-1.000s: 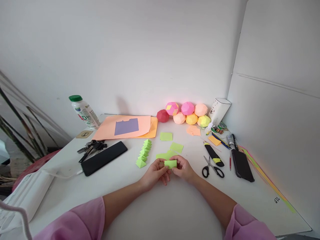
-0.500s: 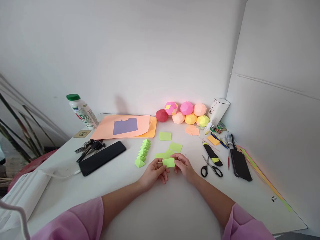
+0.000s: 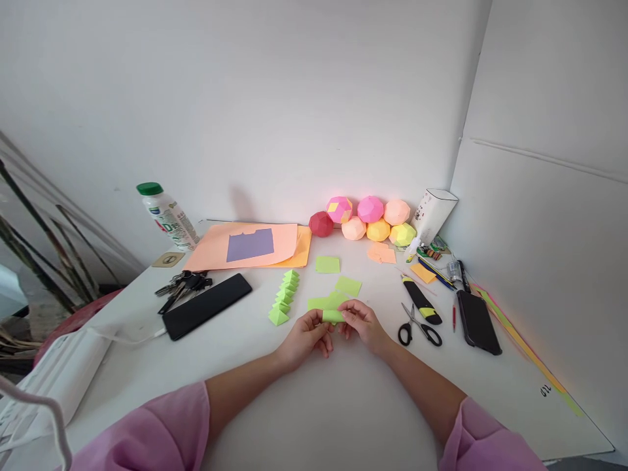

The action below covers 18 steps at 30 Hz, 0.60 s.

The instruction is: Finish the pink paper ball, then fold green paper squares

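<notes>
Between my two hands is a small green paper piece (image 3: 333, 316), curved over along its length. My left hand (image 3: 305, 338) pinches its left end, and my right hand (image 3: 364, 325) grips the right end with thumb and fingers. Just behind the hands lie flat green paper pieces (image 3: 322, 303), with another green rectangle (image 3: 328, 264) farther back. To the left of my left hand stands a row of folded green paper units (image 3: 284, 297), pointed and lined up one behind another.
Scissors (image 3: 418, 325), a utility knife (image 3: 420, 299) and a phone (image 3: 477, 322) lie to the right. Faceted paper balls (image 3: 370, 209) are stacked along the wall. At left are a black power bank (image 3: 208, 306), keys (image 3: 183, 285), a bottle (image 3: 169, 219) and orange sheets (image 3: 209, 252).
The green paper in my hands was flat and is now bent over into a curve. Both hands keep their hold on it. The whole view has shifted slightly.
</notes>
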Motion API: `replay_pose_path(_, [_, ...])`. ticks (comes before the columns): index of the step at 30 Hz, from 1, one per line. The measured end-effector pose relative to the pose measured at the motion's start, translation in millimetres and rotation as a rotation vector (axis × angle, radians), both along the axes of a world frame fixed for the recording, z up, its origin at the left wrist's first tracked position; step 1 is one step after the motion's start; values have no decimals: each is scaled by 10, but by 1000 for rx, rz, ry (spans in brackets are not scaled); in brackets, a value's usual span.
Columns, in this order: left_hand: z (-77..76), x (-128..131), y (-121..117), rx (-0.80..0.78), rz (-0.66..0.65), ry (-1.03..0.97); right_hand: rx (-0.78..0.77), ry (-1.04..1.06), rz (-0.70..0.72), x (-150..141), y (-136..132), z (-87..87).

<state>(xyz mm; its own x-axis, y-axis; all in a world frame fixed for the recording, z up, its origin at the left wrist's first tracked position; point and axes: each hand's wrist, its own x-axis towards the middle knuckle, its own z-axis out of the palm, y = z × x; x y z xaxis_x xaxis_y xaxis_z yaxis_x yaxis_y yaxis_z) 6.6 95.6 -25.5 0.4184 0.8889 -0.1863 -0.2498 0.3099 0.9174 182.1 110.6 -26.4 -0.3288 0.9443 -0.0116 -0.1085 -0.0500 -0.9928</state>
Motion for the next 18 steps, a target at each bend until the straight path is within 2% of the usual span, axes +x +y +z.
replay_pose_path(5, [48,-11,-12,-1,-16,1,41,-3,23,13,15,-36])
replay_pose_path(12, [23,-15,-4,16,-11,81,151,-34,75,9,22,-54])
replay_pose_path(18, [28,-20,-11,27,-20,81,145,-83,71,13,16,-40])
